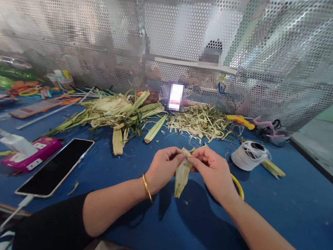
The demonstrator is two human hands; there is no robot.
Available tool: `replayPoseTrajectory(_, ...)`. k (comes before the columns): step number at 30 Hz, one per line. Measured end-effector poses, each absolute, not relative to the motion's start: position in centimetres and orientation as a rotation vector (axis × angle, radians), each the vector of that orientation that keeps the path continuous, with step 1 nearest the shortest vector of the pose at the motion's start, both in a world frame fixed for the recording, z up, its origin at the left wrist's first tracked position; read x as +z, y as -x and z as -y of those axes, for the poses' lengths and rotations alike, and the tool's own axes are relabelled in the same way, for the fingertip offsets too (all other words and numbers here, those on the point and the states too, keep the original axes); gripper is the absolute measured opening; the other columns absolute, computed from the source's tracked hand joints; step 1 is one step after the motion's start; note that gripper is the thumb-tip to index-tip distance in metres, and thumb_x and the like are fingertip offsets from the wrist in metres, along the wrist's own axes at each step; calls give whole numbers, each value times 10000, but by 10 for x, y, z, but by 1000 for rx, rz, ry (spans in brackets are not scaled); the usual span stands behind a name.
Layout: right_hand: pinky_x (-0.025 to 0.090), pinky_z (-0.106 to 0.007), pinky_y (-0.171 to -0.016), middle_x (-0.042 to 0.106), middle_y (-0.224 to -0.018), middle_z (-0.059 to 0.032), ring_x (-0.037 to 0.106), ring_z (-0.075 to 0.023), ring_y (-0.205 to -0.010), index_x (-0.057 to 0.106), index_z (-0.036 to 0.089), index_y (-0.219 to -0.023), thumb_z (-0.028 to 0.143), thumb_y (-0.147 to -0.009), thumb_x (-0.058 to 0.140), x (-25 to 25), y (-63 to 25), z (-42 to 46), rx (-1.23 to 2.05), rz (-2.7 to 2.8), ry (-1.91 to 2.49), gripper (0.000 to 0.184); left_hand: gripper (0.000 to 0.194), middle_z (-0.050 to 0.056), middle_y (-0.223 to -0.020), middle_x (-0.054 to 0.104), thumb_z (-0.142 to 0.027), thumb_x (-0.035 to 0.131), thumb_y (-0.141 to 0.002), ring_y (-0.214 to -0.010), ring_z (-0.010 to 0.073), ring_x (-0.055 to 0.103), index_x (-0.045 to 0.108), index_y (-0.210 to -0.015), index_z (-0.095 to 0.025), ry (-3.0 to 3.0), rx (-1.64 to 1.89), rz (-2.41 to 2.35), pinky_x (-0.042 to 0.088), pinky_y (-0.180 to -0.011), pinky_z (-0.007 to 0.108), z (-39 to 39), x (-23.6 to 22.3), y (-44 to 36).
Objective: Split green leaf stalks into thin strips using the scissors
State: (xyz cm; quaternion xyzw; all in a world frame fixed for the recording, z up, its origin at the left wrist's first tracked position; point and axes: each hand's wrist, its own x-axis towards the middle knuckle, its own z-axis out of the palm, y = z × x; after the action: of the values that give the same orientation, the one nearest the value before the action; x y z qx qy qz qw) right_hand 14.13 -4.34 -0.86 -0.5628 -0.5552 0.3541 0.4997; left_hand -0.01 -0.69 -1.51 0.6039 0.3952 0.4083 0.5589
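Between my two hands is a pale yellow-green strip of dried plant husk (182, 177), its wide end hanging down over the blue table. My left hand (166, 167), with a gold bangle at the wrist, pinches its upper part between thumb and fingers. From the other side my right hand (211, 170) pinches the same strip close to the left thumb. Part of the upper end is hidden behind the fingers. A yellow ring-shaped thing (239, 187) lies partly behind my right wrist. A spool of white string (249, 155) stands to the right of my right hand.
A heap of husks and stalks (110, 112) and a pile of shredded scraps (201, 122) lie at the back, before a perforated metal screen (91, 20). On the left are a phone (56, 167) on a charging cable and a magenta power strip (35, 154). An orange-yellow tool (240, 120) lies back right.
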Motion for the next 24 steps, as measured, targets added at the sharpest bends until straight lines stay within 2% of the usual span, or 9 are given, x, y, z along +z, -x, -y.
replayPoseTrajectory(6, 444, -272, -560, 618, -623, 9, 549, -144, -581, 608, 201, -709, 330, -746, 648, -12, -145, 43, 640, 1478, 1424, 141, 291, -54, -507, 449, -407, 581, -766, -458, 68, 385, 540, -624, -156, -1412, 921, -900, 305, -436, 187, 9, -12, 0)
replayPoseTrajectory(13, 434, -276, -579, 630, -656, 2, 550, -151, -606, 637, 200, -734, 329, -757, 647, -8, -144, 46, 574, 1482, 1420, 132, 277, -24, -552, 522, -381, 507, -815, -495, 94, 466, 576, -662, -160, -1549, 896, -896, 397, -480, 207, 6, -11, 3)
replayPoseTrajectory(18, 434, -274, -584, 625, -667, -1, 547, -151, -612, 648, 197, -746, 324, -767, 647, -9, -144, 46, 533, 1505, 1400, 129, 279, -16, -562, 528, -376, 492, -829, -523, 106, 486, 617, -705, -159, -1684, 893, -938, 395, -499, 211, 4, -15, 4)
replayPoseTrajectory(24, 443, -265, -580, 636, -663, 2, 554, -146, -609, 653, 200, -745, 285, -771, 638, -10, -141, 47, 441, 1515, 1378, 90, 296, -18, -538, 517, -358, 495, -820, -504, 95, 471, 584, -618, -160, -1654, 884, -893, 383, -493, 205, 5, -10, 7)
